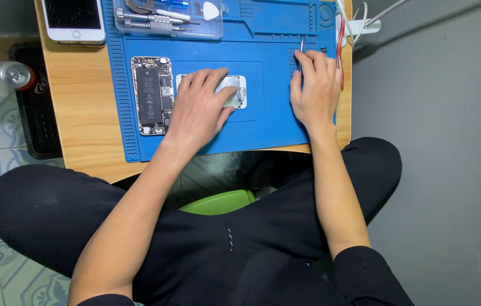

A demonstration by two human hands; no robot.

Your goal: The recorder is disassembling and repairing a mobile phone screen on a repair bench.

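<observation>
Phone screen panel (239, 90) lies face down mid blue mat (274, 122), beside the opened phone body (151, 94); left hand (199, 110) presses flat, fingers spread, steadying it, right hand (315, 88) pinches tweezers (302, 50) at the mat's edge, next seemingly a careful lift

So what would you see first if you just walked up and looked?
Probably the bright blue mat on the wooden table, with an opened phone lying on its left side, insides showing. Next to it the left hand presses on a white phone part, and the right hand holds thin tweezers at the mat's right edge.
</observation>
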